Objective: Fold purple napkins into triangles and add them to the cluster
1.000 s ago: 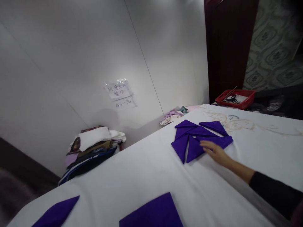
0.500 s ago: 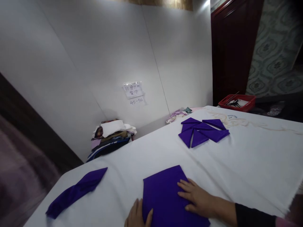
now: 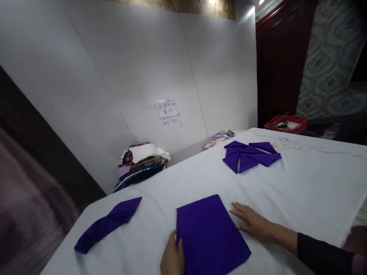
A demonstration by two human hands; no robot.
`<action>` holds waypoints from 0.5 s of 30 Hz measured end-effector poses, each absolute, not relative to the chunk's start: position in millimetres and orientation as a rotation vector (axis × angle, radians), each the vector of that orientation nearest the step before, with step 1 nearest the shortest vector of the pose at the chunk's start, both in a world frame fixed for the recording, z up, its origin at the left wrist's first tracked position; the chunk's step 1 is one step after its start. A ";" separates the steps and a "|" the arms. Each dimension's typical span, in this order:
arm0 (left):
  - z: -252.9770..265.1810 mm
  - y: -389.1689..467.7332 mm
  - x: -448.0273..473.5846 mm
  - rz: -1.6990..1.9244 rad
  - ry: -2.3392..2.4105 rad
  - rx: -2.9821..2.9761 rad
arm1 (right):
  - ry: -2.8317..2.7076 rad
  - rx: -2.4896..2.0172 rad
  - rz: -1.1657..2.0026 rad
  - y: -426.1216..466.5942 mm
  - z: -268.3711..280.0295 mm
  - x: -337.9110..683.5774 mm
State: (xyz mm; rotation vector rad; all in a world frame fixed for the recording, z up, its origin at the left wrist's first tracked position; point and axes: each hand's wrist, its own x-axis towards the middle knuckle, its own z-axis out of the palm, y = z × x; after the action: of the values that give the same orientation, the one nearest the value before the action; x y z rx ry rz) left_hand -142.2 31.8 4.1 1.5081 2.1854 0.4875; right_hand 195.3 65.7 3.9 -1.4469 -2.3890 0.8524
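A purple napkin (image 3: 210, 233), folded to a flat four-sided piece, lies on the white-covered table in front of me. My left hand (image 3: 172, 255) is at its left edge, thumb on top and fingers curled at the side, gripping it. Just off the right edge, my right hand (image 3: 249, 222) is open with fingers stretched towards the cloth; its fingertips are close to the edge. To the left lies a long, narrow purple cloth (image 3: 109, 225), twisted in the middle. Farther back on the right, several purple napkins folded into pointed shapes (image 3: 249, 164) overlap.
The white tablecloth (image 3: 309, 183) has light creases. Behind the table's far edge are a stack of folded clothes (image 3: 143, 164) and some pinkish cloth (image 3: 215, 139). A red basket (image 3: 299, 125) stands at the back right. A handwritten sign (image 3: 168, 110) hangs on the wall.
My right hand has slid off the napkin to the right. My left hand has moved from lying at the napkin's left side to gripping its edge. The view has shifted slightly.
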 end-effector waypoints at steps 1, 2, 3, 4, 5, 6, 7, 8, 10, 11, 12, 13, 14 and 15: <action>5.3 32.0 -147.6 0.475 2.182 1.465 | -2.363 -1.451 0.856 68.2 4.9 196.0; 5.9 32.3 -150.8 0.468 2.180 1.426 | -2.333 -1.462 0.846 71.2 5.5 195.3; 5.7 32.7 -151.6 0.477 2.176 1.400 | -2.300 -1.478 0.827 74.6 5.5 192.7; 4.7 33.1 -150.1 0.503 2.173 1.390 | -2.276 -1.482 0.803 78.1 5.0 188.4; 2.5 33.5 -146.9 0.540 2.165 1.397 | -2.262 -1.473 0.774 81.4 3.8 182.4; -0.9 33.9 -142.7 0.581 2.151 1.417 | -2.261 -1.456 0.741 84.3 2.0 175.3; -5.5 34.0 -138.6 0.617 2.128 1.451 | -2.268 -1.434 0.707 86.8 -0.4 167.4; -11.1 33.9 -135.6 0.641 2.093 1.497 | -2.280 -1.411 0.678 88.7 -3.2 159.5; -23.2 32.7 -135.8 0.669 2.038 1.585 | -2.297 -1.367 0.646 91.2 -9.2 145.9; -28.9 31.7 -139.8 0.680 2.042 1.606 | -2.293 -1.348 0.652 92.0 -11.9 141.2; -33.8 30.5 -145.9 0.683 2.068 1.602 | -2.282 -1.326 0.669 92.6 -14.1 138.1; -37.7 29.4 -153.5 0.674 2.104 1.576 | -2.264 -1.307 0.690 93.4 -16.0 136.9; -40.8 28.5 -161.3 0.664 2.146 1.536 | -2.239 -1.291 0.705 94.2 -17.3 137.1; -43.2 28.2 -168.2 0.654 2.181 1.494 | -2.211 -1.280 0.713 95.2 -18.1 138.7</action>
State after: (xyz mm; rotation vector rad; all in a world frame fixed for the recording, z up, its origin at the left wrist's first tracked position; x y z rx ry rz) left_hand -168.2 28.2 -43.2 1.4942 2.1811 0.6540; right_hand 138.7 95.2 -18.1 -1.2800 -2.2112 0.7128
